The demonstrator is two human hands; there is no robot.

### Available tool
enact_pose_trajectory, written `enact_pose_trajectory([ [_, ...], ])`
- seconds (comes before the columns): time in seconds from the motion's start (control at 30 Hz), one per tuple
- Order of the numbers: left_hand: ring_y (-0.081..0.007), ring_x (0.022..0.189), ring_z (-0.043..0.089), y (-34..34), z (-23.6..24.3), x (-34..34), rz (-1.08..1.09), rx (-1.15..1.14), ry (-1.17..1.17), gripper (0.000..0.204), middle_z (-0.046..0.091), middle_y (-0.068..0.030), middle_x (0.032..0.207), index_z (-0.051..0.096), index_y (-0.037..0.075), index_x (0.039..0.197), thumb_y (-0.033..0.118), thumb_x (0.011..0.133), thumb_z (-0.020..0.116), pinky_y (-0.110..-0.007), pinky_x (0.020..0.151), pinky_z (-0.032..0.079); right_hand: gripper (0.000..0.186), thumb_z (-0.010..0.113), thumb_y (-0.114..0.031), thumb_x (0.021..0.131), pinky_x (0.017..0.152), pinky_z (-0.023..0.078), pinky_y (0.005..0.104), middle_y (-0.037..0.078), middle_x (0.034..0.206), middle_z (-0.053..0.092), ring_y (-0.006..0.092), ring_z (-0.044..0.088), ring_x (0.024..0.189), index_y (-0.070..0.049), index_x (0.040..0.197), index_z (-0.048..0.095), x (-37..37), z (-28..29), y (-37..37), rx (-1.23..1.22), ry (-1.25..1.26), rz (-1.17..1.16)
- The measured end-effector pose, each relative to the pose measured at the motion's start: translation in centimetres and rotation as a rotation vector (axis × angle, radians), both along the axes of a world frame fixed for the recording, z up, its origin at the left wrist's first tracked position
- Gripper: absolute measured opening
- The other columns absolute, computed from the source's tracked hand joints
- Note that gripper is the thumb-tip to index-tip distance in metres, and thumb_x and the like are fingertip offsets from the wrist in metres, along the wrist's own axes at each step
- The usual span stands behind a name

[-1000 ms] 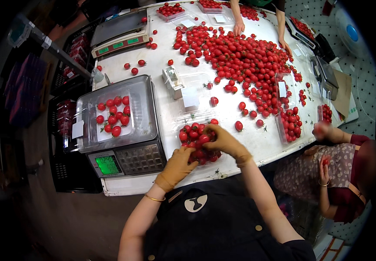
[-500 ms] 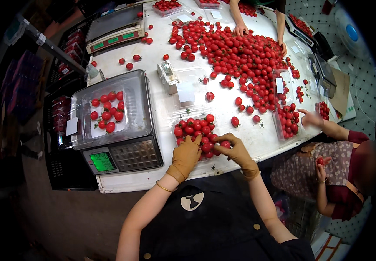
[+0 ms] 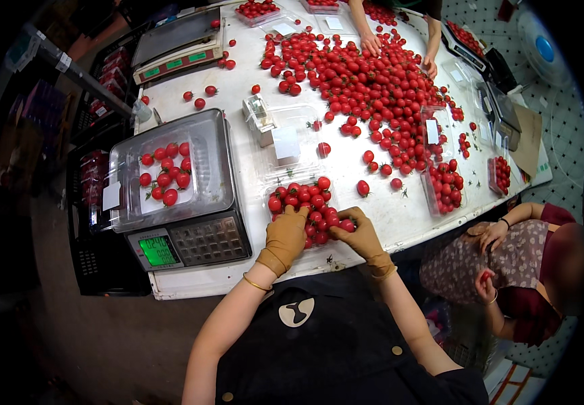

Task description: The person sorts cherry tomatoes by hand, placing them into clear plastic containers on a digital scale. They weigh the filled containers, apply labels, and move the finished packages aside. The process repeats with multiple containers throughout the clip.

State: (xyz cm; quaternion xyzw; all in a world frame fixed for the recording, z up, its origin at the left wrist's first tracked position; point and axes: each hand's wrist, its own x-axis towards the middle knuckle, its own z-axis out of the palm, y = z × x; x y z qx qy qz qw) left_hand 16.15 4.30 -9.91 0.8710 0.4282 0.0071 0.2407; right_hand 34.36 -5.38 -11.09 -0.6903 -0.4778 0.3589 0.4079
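Observation:
My left hand [image 3: 286,235], in a tan glove, bends its fingers into the cherry tomatoes [image 3: 305,196] heaped in a clear punnet [image 3: 271,197] at the near table edge; its fingertips are partly hidden. My right hand [image 3: 358,235], also gloved, curls at the punnet's right side, finger and thumb closed on a tomato [image 3: 346,225]. Just left of my hands sits a scale [image 3: 197,238] with a lit green display, carrying a clear tray [image 3: 120,201] with several tomatoes on a white square.
Loose tomatoes [image 3: 373,81] cover the table [image 3: 255,165]'s far right. Empty clear punnets [image 3: 292,121] lie beyond my hands, filled ones [image 3: 447,189] rightward. A person's hands [image 3: 371,42] reach in from the far side; a co-worker [image 3: 501,263] stands at right. Black crates [image 3: 89,263] sit left.
My hands have shifted slightly left and down with the punnet since a second ago, changing their grasp. The right-hand co-worker's upper hand has dropped from the table edge to the apron.

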Motion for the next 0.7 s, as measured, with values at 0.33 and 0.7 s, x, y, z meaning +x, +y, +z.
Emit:
enact_pose_trajectory([
  [0.33, -0.0304, 0.086, 0.064, 0.4, -0.9, -0.2, -0.027, -0.027, -0.094, 0.035, 0.056, -0.0159, 0.103, 0.053, 0.013, 0.111, 0.006, 0.078, 0.063, -0.04, 0.07, 0.054, 0.041, 0.069, -0.023, 0.084, 0.042, 0.034, 0.0199, 0.002, 0.078, 0.063, 0.0055, 0.049, 0.053, -0.006, 0.119, 0.055, -0.9, 2.7, -0.6, -0.163, 0.964, -0.259],
  [0.7, -0.0209, 0.101, 0.06, -1.7, 0.5, -4.6, 0.432, -1.971, -1.502, 0.03, 0.063, -0.0089, 0.115, 0.054, 0.01, 0.119, 0.022, 0.092, 0.055, -0.037, 0.088, 0.05, 0.037, 0.074, -0.005, 0.073, 0.098, 0.042, 0.0345, 0.009, 0.112, 0.055, 0.0214, 0.053, 0.109, -0.006, 0.108, 0.064, -4.0, 9.4, -0.2, 0.109, 0.322, 0.146],
])
